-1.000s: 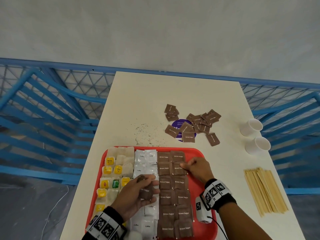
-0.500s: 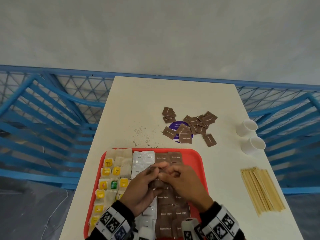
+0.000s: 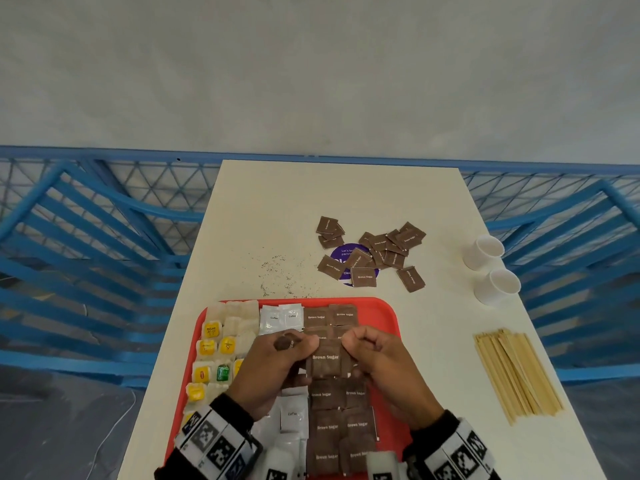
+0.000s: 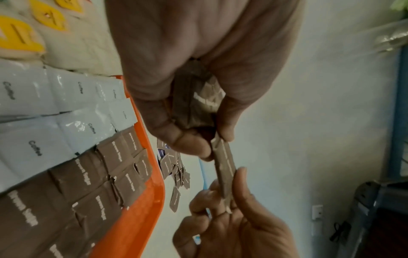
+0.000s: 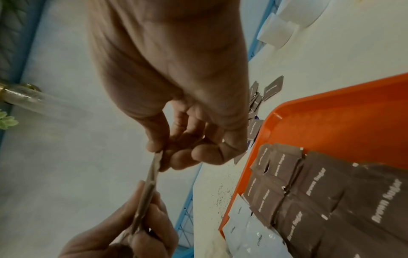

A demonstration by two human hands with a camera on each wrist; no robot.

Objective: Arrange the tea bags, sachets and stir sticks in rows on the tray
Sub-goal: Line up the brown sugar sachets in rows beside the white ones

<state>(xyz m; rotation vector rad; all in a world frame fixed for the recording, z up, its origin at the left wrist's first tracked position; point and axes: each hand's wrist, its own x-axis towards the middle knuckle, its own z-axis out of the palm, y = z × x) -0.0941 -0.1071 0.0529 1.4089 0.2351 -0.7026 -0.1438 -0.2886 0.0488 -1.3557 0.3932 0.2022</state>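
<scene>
Sachet (image 3: 325,358): we hold it flat between both hands, above the sugar column.
Left hand (image 3: 273,368): pinches its left edge.
Right hand (image 3: 377,362): pinches its right edge, nearer the tray's (image 3: 388,313) bare strip.

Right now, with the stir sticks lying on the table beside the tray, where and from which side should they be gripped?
Probably across the middle of the stir sticks, from above, thumb on one long edge and fingers on the other. They lie flat, side by side, in a loose bundle right of the tray, nearest the right hand, which now pinches a brown sugar sachet.
</scene>
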